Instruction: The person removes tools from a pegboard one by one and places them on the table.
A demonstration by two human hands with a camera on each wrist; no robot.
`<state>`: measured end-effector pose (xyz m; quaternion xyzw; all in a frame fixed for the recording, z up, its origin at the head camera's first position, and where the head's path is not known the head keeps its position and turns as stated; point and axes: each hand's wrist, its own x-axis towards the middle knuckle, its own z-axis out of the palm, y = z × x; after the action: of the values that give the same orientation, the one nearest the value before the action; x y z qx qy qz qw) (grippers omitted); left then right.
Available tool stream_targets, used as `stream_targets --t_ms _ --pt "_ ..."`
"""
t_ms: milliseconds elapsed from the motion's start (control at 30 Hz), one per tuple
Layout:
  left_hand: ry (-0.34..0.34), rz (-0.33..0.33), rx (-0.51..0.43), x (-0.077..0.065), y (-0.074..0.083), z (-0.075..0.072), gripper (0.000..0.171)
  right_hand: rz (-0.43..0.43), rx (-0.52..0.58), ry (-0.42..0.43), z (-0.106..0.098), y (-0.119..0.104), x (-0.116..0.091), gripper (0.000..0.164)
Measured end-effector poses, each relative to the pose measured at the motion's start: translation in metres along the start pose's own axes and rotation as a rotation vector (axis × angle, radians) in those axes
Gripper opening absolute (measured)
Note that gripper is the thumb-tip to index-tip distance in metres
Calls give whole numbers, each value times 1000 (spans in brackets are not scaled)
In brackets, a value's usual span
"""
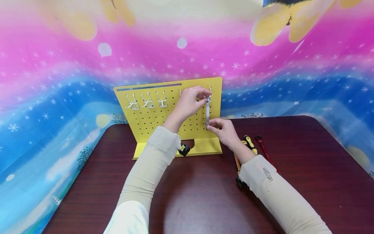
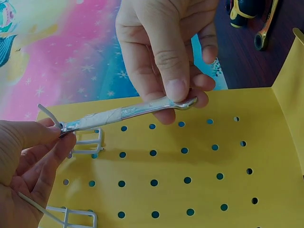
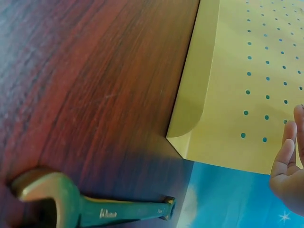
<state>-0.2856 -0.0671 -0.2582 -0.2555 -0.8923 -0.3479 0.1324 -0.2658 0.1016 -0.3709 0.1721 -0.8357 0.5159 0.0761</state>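
Note:
A slim silver wrench (image 1: 207, 112) with a pale wrap round its middle stands upright in front of the yellow pegboard (image 1: 155, 118). My left hand (image 1: 190, 100) pinches its upper end, close by a white hook (image 1: 210, 90) at the board's right side. At the lower end, my right hand (image 1: 225, 131) holds it between thumb and fingers. In the left wrist view, the wrench (image 2: 102, 118) spans both hands, and a hook prong shows just past the left fingertips. Only part of the right hand (image 3: 287, 175) enters the right wrist view.
More white hooks (image 1: 147, 100) line the board's upper left. A black and yellow tape measure (image 1: 184, 149) sits at its base. On the table to the right are a yellow-black handled tool (image 1: 249, 142), a red tool (image 1: 264, 151) and a wrench (image 3: 123, 210).

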Motion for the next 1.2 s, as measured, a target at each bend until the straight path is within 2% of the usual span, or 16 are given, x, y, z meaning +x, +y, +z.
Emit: stream_targets --t_ms 333,633,1200 --pt "-17 1 -2 -2 2 -2 26 -48 -20 -4 -4 -2 -9 20" --pt "-32 38 14 -8 5 -5 26 -44 -12 -38 -9 -8 -20 21" --pt "-50 112 -5 -15 22 -10 26 -79 -6 -40 -21 -25 -40 20"
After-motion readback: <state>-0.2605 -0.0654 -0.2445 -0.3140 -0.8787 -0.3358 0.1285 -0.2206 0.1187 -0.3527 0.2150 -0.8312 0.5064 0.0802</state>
